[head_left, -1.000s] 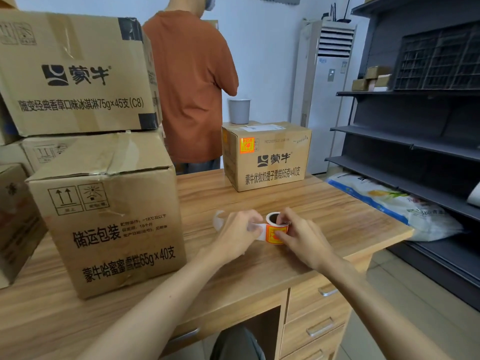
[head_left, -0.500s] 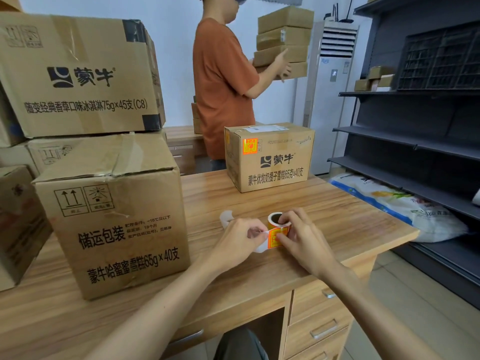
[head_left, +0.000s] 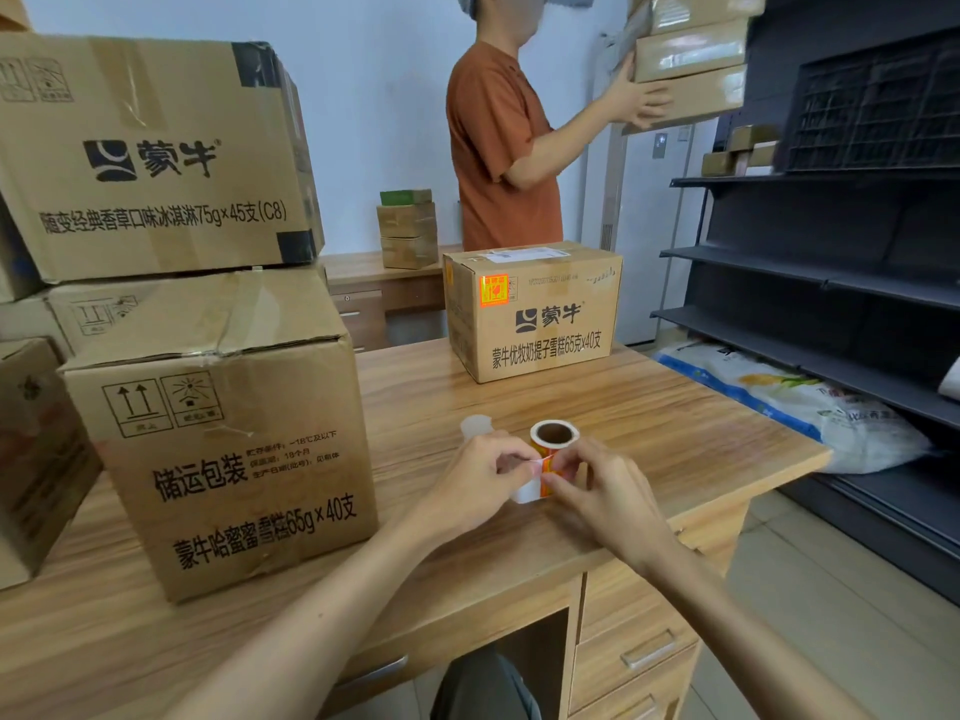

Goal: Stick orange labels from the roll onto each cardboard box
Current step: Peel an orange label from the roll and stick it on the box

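Note:
The roll of orange labels (head_left: 554,438) stands on the wooden desk (head_left: 649,423), near its front middle. My left hand (head_left: 480,483) pinches the white backing strip (head_left: 525,492) that runs off the roll. My right hand (head_left: 597,491) pinches the top edge of an orange label on the roll's near side. A small cardboard box (head_left: 540,330) stands at the back of the desk with an orange label (head_left: 493,290) on its front. A bigger box (head_left: 223,439) sits at the left, and another box (head_left: 150,158) is stacked above it.
A person in an orange shirt (head_left: 498,148) stands behind the desk and holds a stack of flat boxes (head_left: 696,59). Dark shelves (head_left: 831,283) line the right side, with a white sack (head_left: 810,402) on the lowest one. More boxes (head_left: 31,459) fill the far left.
The person behind the desk has turned right and lifted the stack of flat boxes higher. My hands stay at the roll, and the label's edge has come slightly off the backing.

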